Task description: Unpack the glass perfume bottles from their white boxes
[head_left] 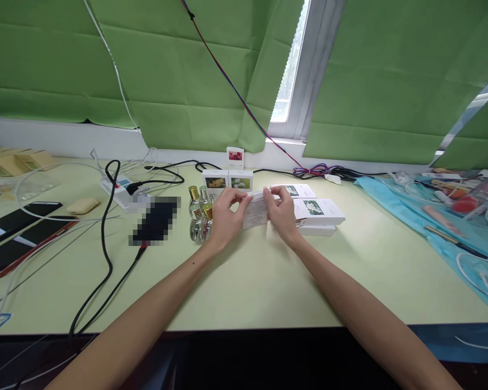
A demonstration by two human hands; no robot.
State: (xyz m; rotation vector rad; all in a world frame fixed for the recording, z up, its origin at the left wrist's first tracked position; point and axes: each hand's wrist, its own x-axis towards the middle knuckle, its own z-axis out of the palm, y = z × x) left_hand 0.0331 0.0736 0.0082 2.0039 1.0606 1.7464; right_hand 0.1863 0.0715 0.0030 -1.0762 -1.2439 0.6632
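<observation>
printed white box (255, 212) in both hands (230, 213)

Left hand (228, 215) and right hand (283, 214) are bare. So are the slender forearms (162, 295), the left with a small dark spot (193, 263).

We see a pale yellow-green desk (244, 292), plain green curtains (179, 81) past its far edge. The printed piece (255, 212) is white with fine grey lines, probably text. White boxes (320, 209) carry white-flower-on-green pictures; the white box (235, 157) at the far edge has a red-pink one. Bottle caps (193, 191): gold, silver. Right edge: light blue sheet (412, 216).
</observation>
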